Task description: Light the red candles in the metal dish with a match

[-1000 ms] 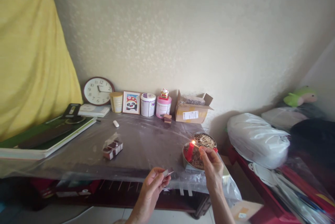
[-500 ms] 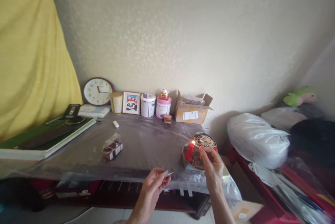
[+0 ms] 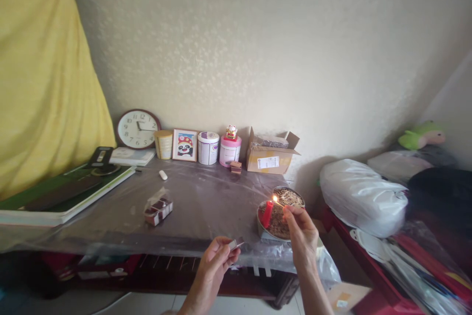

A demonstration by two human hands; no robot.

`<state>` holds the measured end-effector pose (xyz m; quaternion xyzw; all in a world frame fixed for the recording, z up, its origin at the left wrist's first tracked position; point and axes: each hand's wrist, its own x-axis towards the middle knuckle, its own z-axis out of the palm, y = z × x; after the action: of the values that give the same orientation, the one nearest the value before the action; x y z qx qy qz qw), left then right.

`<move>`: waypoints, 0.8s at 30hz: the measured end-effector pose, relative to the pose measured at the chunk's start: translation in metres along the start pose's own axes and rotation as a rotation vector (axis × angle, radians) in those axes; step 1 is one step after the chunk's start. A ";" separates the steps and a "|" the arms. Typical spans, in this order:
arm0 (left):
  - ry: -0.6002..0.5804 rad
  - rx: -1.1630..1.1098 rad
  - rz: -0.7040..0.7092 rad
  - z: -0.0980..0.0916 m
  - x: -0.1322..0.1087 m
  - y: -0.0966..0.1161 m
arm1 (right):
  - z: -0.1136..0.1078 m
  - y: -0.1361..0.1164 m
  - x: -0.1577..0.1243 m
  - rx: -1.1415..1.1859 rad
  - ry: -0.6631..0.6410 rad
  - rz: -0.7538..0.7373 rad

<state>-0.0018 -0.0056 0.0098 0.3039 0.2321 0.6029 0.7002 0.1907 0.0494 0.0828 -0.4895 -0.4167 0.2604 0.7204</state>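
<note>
a red candle (image 3: 267, 215) is planted in a tin (image 3: 262, 233) of brown granules at the right end of the plastic-covered table (image 3: 210, 199). just beside its top, a lit match (image 3: 279, 204) is pinched between the thumb and fingers of the right hand (image 3: 304, 237). a small matchbox (image 3: 235, 244) is held in the half-curled left hand (image 3: 214, 260). a second tin (image 3: 291, 197) is filled with thin sticks.

Smooth waxy candle (image 3: 268, 214), wooden match (image 3: 280, 204), glossy plastic sheet (image 3: 206, 207), matt cardboard carton (image 3: 272, 153), yellow cloth (image 3: 47, 89)
</note>
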 end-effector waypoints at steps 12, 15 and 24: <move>0.071 -0.016 -0.028 0.004 0.000 0.005 | -0.081 -0.060 0.031 0.467 0.005 -0.071; 0.065 -0.009 -0.036 0.004 -0.001 0.004 | -0.105 -0.023 0.048 0.028 0.165 0.023; 0.111 0.002 -0.065 0.000 0.006 -0.009 | -0.112 0.058 0.077 -0.209 0.187 0.146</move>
<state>0.0052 0.0000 0.0035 0.2630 0.2812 0.5955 0.7051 0.3286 0.0769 0.0367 -0.6130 -0.3359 0.2205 0.6803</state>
